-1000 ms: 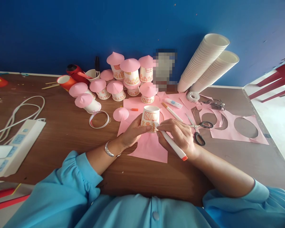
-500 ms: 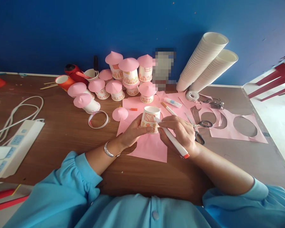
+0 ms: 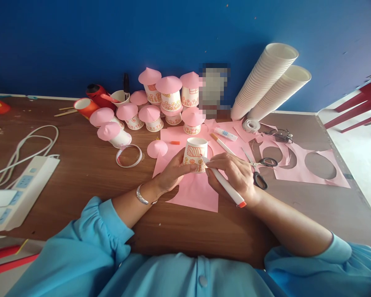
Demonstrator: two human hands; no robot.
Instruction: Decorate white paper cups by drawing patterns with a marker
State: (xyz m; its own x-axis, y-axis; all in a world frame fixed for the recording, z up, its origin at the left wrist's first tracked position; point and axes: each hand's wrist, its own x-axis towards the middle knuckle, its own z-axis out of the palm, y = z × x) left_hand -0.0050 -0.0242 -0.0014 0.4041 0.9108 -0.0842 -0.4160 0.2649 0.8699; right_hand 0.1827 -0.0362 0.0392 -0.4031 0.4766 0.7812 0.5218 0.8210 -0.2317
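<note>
One tapered paper cup (image 3: 194, 152), left hand (image 3: 173, 171); slim marker (image 3: 227, 187), right hand (image 3: 237, 173)

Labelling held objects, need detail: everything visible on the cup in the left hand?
The cup is white, apparently paper, with slightly slanting sides. Mostly orange-red drawings mark the side facing the camera: a striped panel above, flowers below. It is held roughly vertical over pink paper; whether mouth or base faces up is hard to tell. The left hand grips it, thumb across the lower front. The marker in the right hand points at its right side; tip contact is unclear.
</note>
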